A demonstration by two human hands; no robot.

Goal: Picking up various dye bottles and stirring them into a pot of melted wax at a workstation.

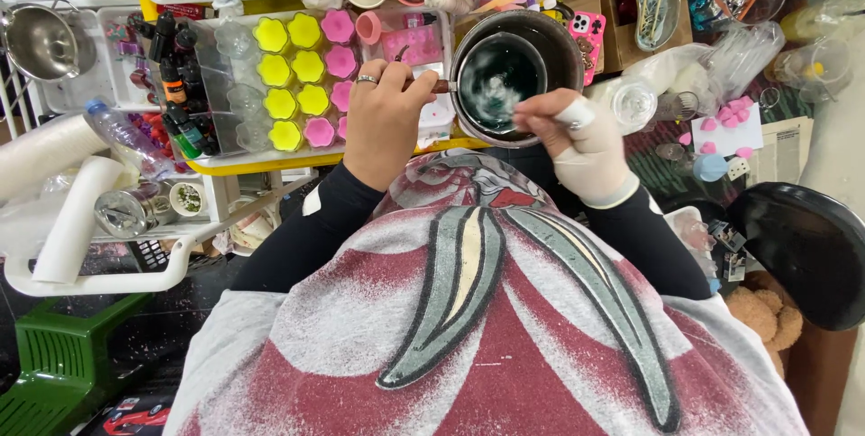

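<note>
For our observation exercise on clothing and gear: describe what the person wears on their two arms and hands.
Both arms are covered by long black sleeves. The left hand is bare apart from a silver-coloured ring on one finger. The right hand wears a thin, pale cream glove that ends in a rolled cuff at the wrist.

Yellow and pink flower moulds (302, 80) beside dark dropper bottles (176, 85).

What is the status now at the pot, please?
Left hand grips the pot handle. Right hand, gloved, stirs inside the pot. Molds stand close on the left, not touching.
</note>
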